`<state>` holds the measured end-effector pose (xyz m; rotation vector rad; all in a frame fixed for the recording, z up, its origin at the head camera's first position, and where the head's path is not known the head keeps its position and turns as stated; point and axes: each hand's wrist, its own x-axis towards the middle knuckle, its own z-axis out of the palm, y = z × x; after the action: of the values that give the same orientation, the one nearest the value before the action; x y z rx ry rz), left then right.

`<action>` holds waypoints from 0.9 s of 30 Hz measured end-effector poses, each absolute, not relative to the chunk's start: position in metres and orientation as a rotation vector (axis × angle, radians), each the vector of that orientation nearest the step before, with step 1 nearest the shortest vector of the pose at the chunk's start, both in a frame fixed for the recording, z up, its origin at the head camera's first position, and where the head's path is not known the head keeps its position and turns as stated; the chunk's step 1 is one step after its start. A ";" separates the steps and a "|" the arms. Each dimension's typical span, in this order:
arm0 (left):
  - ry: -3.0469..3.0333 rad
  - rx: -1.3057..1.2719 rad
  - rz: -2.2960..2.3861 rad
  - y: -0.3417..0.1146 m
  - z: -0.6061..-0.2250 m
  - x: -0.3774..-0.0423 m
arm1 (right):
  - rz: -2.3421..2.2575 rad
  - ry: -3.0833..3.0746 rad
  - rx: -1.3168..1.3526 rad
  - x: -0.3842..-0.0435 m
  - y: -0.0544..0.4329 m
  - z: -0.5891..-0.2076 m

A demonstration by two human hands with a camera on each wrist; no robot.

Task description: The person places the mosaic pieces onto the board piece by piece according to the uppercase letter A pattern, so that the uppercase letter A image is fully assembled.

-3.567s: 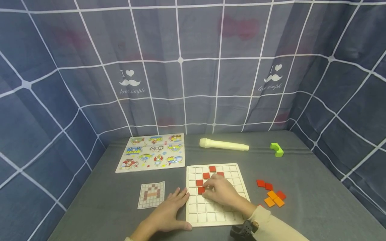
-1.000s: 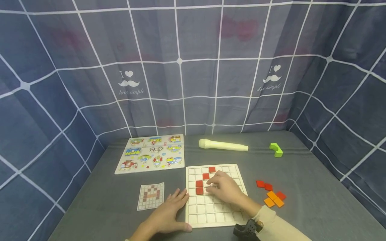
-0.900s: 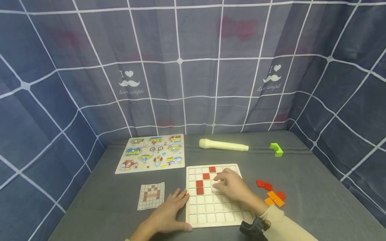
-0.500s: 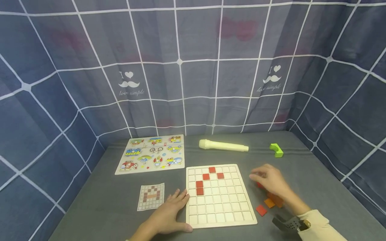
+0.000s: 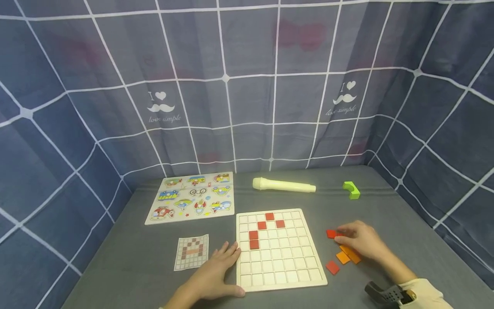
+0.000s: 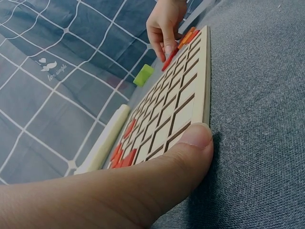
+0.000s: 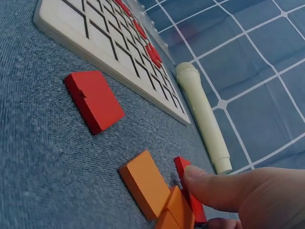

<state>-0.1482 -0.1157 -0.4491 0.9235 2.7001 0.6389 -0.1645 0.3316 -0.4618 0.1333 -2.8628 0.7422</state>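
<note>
My left hand [image 5: 211, 274] lies with fingers spread at the left edge of a square white grid board [image 5: 285, 270]; in the left wrist view its thumb [image 6: 198, 136] touches the board's corner. Several red tiles [image 5: 253, 235] sit in the board's upper cells. To the right of the board, my right hand [image 5: 362, 240] pinches a red tile [image 7: 188, 183] between thumb and finger; part of the tile is hidden by the hand. Beside it lie another red tile [image 5: 330, 234] and overlapping orange tiles [image 5: 342, 257]. A separate red tile [image 5: 332, 268] lies close to the board's right edge.
A small card with a printed grid pattern [image 5: 191, 252] lies left of the board. Behind it is a vehicle picture puzzle board [image 5: 208, 197]. A cream microphone-shaped stick [image 5: 285, 185] and a green arch block [image 5: 352, 190] lie at the back, before a checked curtain [image 5: 251, 107].
My right hand has moved from above the board rightward to the loose tiles and now pinches a red one. The board's cells are uncovered. My left hand stays at the board's edge.
</note>
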 end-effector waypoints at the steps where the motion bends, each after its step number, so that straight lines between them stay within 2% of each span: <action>1: 2.701 0.925 0.640 -0.116 -0.449 -0.148 | 0.744 -2.870 0.145 -0.165 0.331 -0.462; 27: 2.735 0.922 0.614 -0.116 -0.451 -0.147 | 0.599 -2.809 0.210 -0.177 0.315 -0.469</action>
<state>-0.1474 -0.1159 -0.4512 0.9215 2.7353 0.6141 -0.1774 0.3148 -0.4692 0.2103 -2.8085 0.5994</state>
